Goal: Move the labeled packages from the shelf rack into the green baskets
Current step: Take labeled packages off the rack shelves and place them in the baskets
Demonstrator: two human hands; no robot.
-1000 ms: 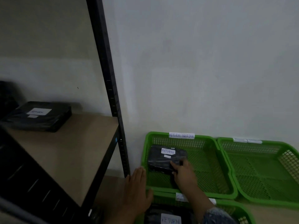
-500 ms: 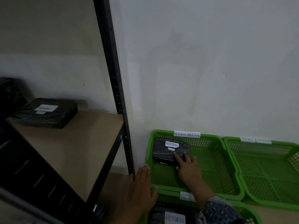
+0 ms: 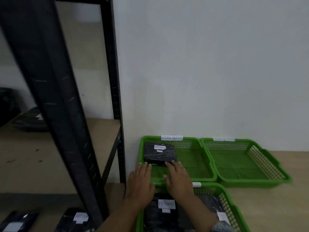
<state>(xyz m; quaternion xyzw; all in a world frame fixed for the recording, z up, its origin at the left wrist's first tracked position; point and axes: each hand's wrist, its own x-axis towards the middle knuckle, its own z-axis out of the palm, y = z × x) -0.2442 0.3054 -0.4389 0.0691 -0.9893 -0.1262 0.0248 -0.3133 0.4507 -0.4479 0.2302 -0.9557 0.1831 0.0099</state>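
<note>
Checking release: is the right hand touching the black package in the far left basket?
Touching. The head view shows the right hand with straight fingertips on the near edge of the black package, no gap visible.

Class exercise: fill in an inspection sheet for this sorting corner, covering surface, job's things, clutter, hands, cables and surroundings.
Surface: tan floor.
Job's things: black package labelled RETURN lies in the back-left basket; back-right basket beside it; near basket holds RETURN packages; shelf packages low on the shelf rack.
Clutter: nothing seen.
Hands: left hand and right hand, fingers straight, fingertips at the black package's near edge.
Cables: nothing seen.
Surroundings: white wall.
</note>
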